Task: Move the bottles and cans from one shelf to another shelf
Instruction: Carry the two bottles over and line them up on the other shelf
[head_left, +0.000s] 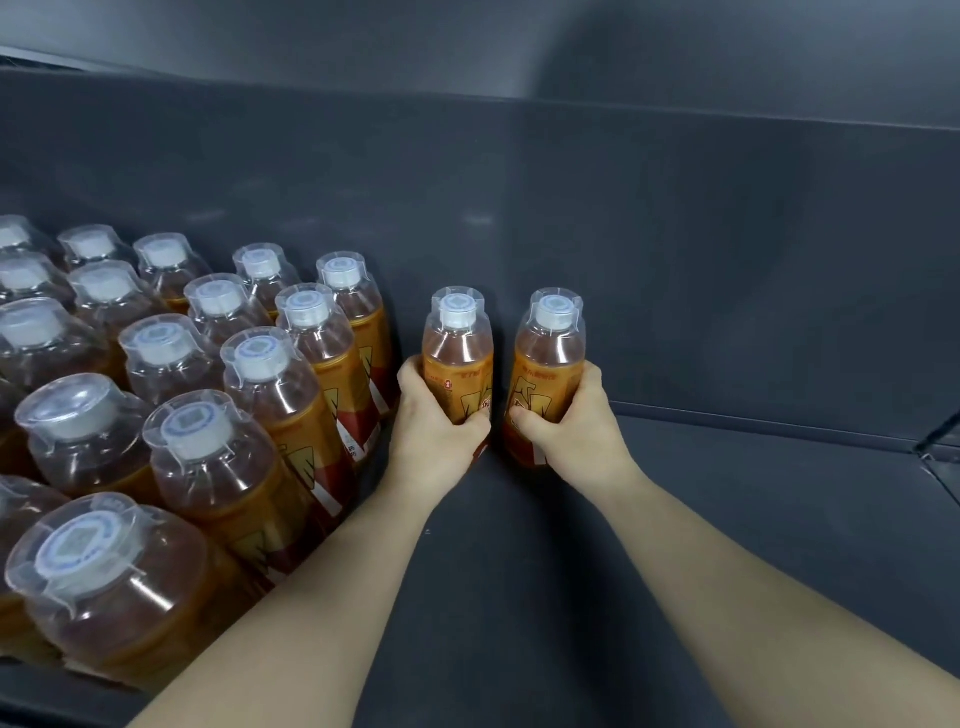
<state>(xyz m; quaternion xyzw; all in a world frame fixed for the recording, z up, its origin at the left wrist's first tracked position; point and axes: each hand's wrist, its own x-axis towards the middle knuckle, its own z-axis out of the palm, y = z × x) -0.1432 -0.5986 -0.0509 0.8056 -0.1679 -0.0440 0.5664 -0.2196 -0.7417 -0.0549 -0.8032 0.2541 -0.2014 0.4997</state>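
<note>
Currently, both hands are engaged toward the back of a dark grey shelf. The left grip has fingers and thumb curled round the lower body of one bottle, closed on its orange label. The right grip is likewise wrapped round a second bottle, thumb lying across the front of the label. Both held items are upright, with white caps under clear plastic covers and amber liquid visible at the shoulders. They stand just beside each other, a narrow gap between them, close to the shelf's rear wall. Their bases are largely hidden behind the hands; whether they bear on the shelf floor cannot be confirmed. To the left, a block of matching bottles stands in rows, upright and closely packed. The item in the left grip is near the block's rear right corner, apart from it. Both forearms are bare and extend in from the lower edge of view.
</note>
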